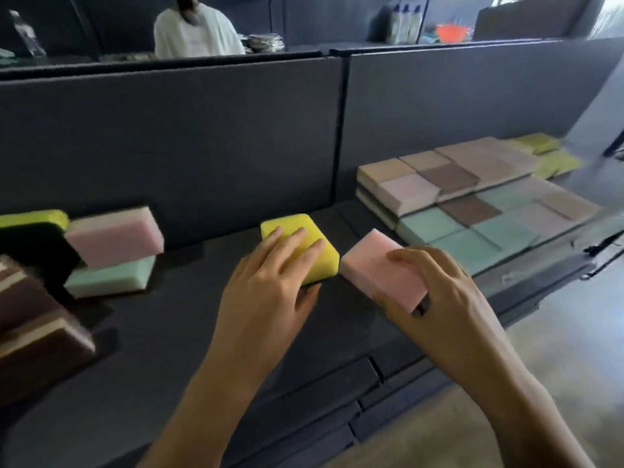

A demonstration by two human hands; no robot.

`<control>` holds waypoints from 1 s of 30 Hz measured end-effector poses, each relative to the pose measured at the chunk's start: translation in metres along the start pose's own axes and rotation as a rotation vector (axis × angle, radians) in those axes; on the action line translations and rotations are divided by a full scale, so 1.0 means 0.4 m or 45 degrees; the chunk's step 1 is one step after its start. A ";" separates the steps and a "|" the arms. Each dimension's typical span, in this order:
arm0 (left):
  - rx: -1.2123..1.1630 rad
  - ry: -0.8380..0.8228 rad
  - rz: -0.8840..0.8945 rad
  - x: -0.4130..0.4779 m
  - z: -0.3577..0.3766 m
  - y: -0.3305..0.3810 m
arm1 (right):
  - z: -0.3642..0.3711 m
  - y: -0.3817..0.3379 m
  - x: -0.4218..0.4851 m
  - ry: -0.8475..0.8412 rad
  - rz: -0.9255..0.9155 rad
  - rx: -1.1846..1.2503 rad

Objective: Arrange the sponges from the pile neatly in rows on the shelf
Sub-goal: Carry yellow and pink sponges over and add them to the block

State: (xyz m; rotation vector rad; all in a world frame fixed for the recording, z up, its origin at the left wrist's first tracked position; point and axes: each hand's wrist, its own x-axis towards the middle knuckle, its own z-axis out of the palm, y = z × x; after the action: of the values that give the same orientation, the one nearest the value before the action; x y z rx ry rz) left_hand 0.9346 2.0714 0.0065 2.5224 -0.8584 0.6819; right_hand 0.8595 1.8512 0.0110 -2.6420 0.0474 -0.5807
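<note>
You're well into it: on the right of the shelf (202,319) the rows (472,211) already lie flat and edge to edge, stacked higher at the back. Your left hand (270,282) is clamped on a yellow sponge (297,238), your right hand (435,292) on a pink sponge (378,268), both just short of the rows. The pile (67,265) at left, loosely heaped, is what remains.

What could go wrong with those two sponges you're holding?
The pink sponge in the right hand is tilted and gripped near one end, so it might slip or land crooked beside the neat rows. The left hand holds the yellow sponge too, so setting both down straight may be tricky.
</note>
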 end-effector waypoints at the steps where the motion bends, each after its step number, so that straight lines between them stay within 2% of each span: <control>1: -0.008 -0.017 0.013 0.018 0.020 0.028 | -0.019 0.034 -0.002 0.003 0.015 -0.014; 7: -0.050 -0.074 0.070 0.110 0.129 0.172 | -0.098 0.210 0.004 0.045 0.100 -0.026; 16: -0.030 -0.095 0.067 0.223 0.278 0.312 | -0.166 0.415 0.056 0.056 0.091 -0.029; 30: -0.099 -0.173 0.097 0.300 0.411 0.391 | -0.196 0.558 0.090 0.046 0.140 -0.068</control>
State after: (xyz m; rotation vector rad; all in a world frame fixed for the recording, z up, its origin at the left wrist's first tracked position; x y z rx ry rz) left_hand 0.9694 1.8195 -0.0277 2.4996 -1.0126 0.4947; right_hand 0.8732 1.6128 -0.0043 -2.6600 0.2210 -0.5976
